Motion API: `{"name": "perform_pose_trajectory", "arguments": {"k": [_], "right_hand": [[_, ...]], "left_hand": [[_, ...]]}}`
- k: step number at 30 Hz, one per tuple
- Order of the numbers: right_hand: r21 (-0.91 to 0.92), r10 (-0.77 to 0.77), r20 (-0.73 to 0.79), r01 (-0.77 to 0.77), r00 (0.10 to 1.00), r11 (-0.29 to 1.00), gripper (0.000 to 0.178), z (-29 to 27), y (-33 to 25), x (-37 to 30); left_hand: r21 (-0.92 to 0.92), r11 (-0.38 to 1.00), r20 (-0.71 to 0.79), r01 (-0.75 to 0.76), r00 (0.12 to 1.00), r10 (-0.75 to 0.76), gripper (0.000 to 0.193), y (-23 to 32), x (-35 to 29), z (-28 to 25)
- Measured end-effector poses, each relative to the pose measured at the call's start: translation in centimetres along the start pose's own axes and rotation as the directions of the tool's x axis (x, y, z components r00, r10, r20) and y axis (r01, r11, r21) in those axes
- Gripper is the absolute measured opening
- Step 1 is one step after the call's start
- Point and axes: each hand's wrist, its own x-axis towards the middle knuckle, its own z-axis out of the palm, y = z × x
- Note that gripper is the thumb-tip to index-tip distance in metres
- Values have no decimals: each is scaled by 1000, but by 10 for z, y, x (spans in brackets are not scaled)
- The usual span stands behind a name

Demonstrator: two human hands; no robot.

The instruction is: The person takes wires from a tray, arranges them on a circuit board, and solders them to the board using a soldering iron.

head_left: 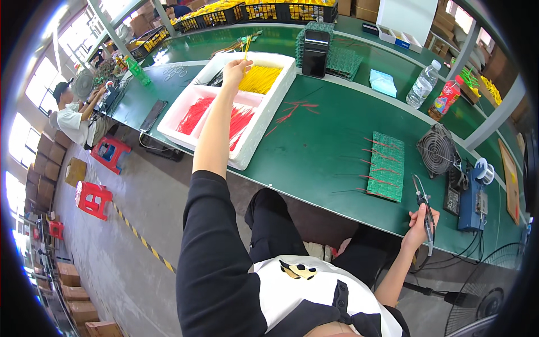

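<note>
My left hand (pixel 236 72) reaches over a white foam tray (pixel 268 121) and pinches a few thin yellow wires (pixel 247 44), which stick up above the fingers. Cut yellow wires (pixel 264 78) fill the tray's far right compartment. Red wires (pixel 193 115) lie in the two near compartments, and dark wires are partly hidden by my arm. At the table's right front edge, my right hand (pixel 416 224) grips a soldering iron (pixel 425 209), tip pointing up and away. Just left of it lies a green circuit board panel (pixel 388 168) with red wires extending from its left side.
Loose red wires (pixel 292 112) lie right of the tray. A fan (pixel 437 150) and a blue soldering unit (pixel 470 205) with a solder spool (pixel 484 171) stand at right. Bottles (pixel 424 84), a phone (pixel 315 53) and stacked boards (pixel 343 62) are farther back. Another person (pixel 76 118) sits far left.
</note>
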Motion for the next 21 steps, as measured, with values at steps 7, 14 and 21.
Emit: {"name": "perform_pose_trajectory", "arguments": {"k": [7, 14, 21], "right_hand": [[23, 12, 3, -12, 1000, 1000, 17, -3, 0, -1], [47, 53, -40, -51, 998, 998, 17, -8, -5, -3], [132, 66, -15, -63, 998, 989, 17, 2, -6, 2]], "left_hand": [[-383, 919, 130, -93, 980, 153, 7, 42, -26, 19], [-228, 974, 346, 2, 935, 79, 11, 101, -101, 117], [217, 847, 604, -486, 748, 274, 20, 27, -161, 264]]}}
